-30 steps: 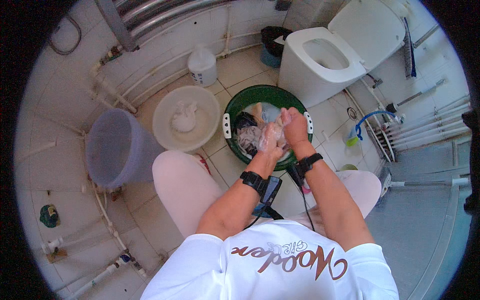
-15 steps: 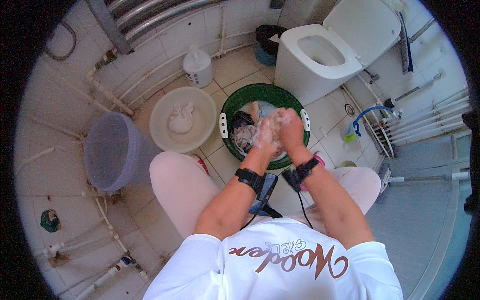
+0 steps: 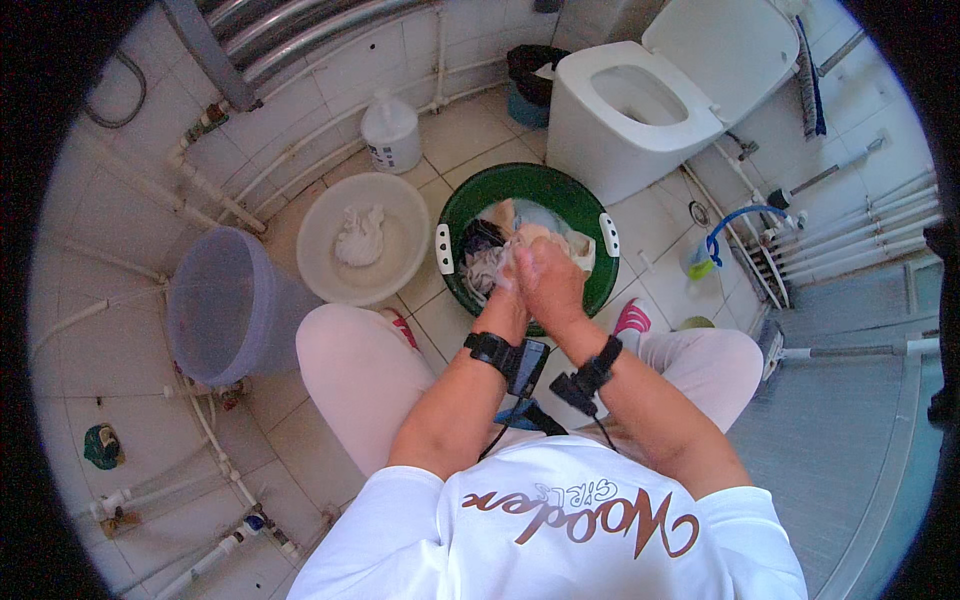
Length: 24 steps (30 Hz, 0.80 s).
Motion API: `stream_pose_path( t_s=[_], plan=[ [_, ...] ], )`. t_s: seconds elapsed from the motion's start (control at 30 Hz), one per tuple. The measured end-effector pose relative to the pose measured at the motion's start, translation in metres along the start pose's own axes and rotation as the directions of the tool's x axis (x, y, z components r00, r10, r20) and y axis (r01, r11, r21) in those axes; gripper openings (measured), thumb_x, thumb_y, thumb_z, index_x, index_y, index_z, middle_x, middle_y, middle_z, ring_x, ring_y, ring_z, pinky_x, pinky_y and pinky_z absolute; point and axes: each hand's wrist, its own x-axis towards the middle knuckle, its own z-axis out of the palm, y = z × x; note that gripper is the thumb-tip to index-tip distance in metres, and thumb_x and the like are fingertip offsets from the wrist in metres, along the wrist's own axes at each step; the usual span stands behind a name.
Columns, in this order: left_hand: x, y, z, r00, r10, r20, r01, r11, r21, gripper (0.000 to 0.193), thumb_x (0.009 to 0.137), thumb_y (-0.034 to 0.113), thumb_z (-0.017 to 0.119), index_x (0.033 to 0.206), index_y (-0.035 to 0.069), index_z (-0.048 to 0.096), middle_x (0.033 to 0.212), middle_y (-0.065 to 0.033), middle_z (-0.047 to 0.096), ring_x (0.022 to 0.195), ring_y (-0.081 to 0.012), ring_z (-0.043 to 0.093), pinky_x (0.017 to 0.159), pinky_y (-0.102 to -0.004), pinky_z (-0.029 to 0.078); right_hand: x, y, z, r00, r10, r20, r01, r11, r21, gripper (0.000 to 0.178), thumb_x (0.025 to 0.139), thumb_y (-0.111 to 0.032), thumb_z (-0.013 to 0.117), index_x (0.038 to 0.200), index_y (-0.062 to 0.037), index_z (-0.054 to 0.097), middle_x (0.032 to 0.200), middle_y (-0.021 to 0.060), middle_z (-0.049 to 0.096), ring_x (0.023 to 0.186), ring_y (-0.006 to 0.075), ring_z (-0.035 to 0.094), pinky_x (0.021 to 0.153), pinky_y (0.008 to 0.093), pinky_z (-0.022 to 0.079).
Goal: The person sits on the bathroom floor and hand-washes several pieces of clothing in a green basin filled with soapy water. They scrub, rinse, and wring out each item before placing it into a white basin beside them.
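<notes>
White shirt (image 3: 545, 540): nearest, behind the spread knees (image 3: 355, 375), which seem to leave room for the tub.
Hands: left (image 3: 510, 280) and right (image 3: 553, 283) meet above the near side; whether they clamp cloth, I cannot tell.
Green tub (image 3: 530, 178): on the floor (image 3: 455, 137), perhaps for easy reach.
Clothes (image 3: 486, 265): inside it, crumpled, wet-looking, dark, grey and beige.
Far left: pale basin (image 3: 400, 260) with bunched white cloth (image 3: 358, 237), probably kept separate.

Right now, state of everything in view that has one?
Left hand, against right hand, hold unclear
Right hand, over green tub, hold unclear
Clothes, heaped in the tub
White cloth, bunched in pale basin
Toilet lid, raised
Blue bin, lined with black bag
Purple bucket, open-topped
White container, upright
</notes>
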Motion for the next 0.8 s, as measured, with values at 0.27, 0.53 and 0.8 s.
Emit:
stream_pose_path(
  t_s=[0.27, 0.53, 0.8],
  plan=[
    [-0.017, -0.007, -0.022, 0.988, -0.066, 0.140, 0.025, -0.824, -0.566, 0.044, 0.098, 0.042, 0.045, 0.124, 0.008, 0.053, 0.121, -0.0094, 0.058, 0.110, -0.0249, 0.057, 0.088, -0.0402, 0.052, 0.011, 0.052, -0.010, 0.938, 0.340, 0.070, -0.313, 0.744, 0.590, 0.041, 0.096, -0.042, 0.049, 0.112, -0.0054, 0.056, 0.105, 0.0191, 0.064, 0.099, 0.0324, 0.062, 0.082, 0.0411, 0.049],
    [-0.013, -0.017, -0.040, 0.939, -0.164, 0.303, 0.052, -0.801, -0.597, 0.065, 0.089, 0.063, 0.049, 0.123, 0.008, 0.054, 0.120, -0.0113, 0.060, 0.105, -0.0272, 0.060, 0.085, -0.0431, 0.052, 0.007, 0.047, -0.014, 0.948, 0.221, 0.231, -0.319, 0.641, 0.698, 0.029, 0.086, -0.021, 0.065, 0.108, -0.0013, 0.063, 0.110, 0.0103, 0.063, 0.101, 0.0192, 0.058, 0.090, 0.0321, 0.046],
    [-0.042, -0.007, -0.034, 0.964, 0.145, 0.221, 0.179, -0.974, -0.141, 0.078, 0.086, 0.074, 0.037, 0.135, 0.014, 0.048, 0.132, -0.0086, 0.054, 0.121, -0.0267, 0.050, 0.103, -0.0492, 0.038, 0.018, 0.053, 0.000, 0.967, 0.255, 0.025, -0.188, 0.639, 0.746, 0.032, 0.080, -0.004, 0.057, 0.112, -0.0024, 0.061, 0.117, 0.0137, 0.061, 0.109, 0.0313, 0.055, 0.097, 0.0379, 0.043]
  ],
)
